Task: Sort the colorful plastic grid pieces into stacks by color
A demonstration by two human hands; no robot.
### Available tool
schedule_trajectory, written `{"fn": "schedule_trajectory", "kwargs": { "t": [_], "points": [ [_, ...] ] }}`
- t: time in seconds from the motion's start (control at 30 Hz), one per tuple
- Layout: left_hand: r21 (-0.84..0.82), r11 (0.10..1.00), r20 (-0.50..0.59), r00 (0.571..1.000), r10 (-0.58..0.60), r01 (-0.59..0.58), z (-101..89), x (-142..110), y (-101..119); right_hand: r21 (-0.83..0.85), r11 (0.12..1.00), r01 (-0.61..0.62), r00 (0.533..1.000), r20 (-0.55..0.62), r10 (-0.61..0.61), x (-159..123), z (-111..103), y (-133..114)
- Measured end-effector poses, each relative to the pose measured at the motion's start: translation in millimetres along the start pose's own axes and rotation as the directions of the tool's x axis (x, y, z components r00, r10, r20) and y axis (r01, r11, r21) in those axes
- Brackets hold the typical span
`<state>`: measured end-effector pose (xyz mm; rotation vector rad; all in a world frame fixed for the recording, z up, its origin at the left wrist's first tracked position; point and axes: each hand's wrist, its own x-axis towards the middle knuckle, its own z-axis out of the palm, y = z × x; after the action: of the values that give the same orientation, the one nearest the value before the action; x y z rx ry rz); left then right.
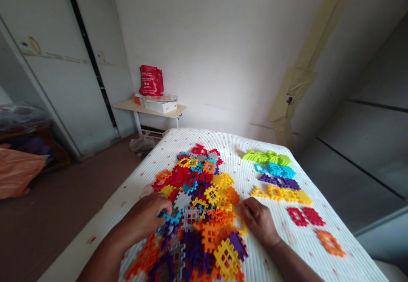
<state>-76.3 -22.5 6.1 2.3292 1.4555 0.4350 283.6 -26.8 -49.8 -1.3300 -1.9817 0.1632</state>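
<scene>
A long heap of colourful plastic interlocking building tiles with notched edges covers the middle of the bed. My left hand is at the heap's left side, fingers curled on a light blue tile. Close to it lie a solid grey tile and a grey window tile. At the heap's right edge rests my right hand, fingers bent together beside an open yellow tile; whatever they may hold is hidden. A yellow window tile and a purple tile lie nearer to me.
Tiles lie in rows by colour on the right: green, blue, purple, yellow, red and one orange tile. Behind the bed's white ribbed cover, a small table bears a red bag.
</scene>
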Motion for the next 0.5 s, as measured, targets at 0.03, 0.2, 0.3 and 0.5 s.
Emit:
{"fn": "schedule_trajectory", "kwargs": {
  "t": [0.03, 0.2, 0.3, 0.5],
  "points": [
    [-0.024, 1.0, 0.013, 1.0, 0.013, -0.012, -1.7, 0.2, 0.4, -0.002, 1.0, 0.004, 1.0, 0.001, -0.004, 0.2, -0.1, -0.3],
    [-0.171, 0.984, -0.034, 0.998, 0.053, -0.058, -14.8, -0.1, 11.4, 0.006, 1.0, 0.0, 1.0, 0.011, 0.0, 0.3, -0.6, -0.9],
    [-0.269, 0.962, -0.125, 0.992, 0.023, -0.056, -18.2, 3.2, 17.8, 0.008, 1.0, -0.004, 1.0, 0.02, 0.004, 0.1, -0.5, -0.5],
    [-0.381, 0.924, -0.313, 0.945, -0.095, -0.033, -6.2, 16.4, 23.2, -0.003, 1.0, -0.001, 1.0, 0.026, 0.002, -1.3, 1.3, 2.8]
  ]
}}
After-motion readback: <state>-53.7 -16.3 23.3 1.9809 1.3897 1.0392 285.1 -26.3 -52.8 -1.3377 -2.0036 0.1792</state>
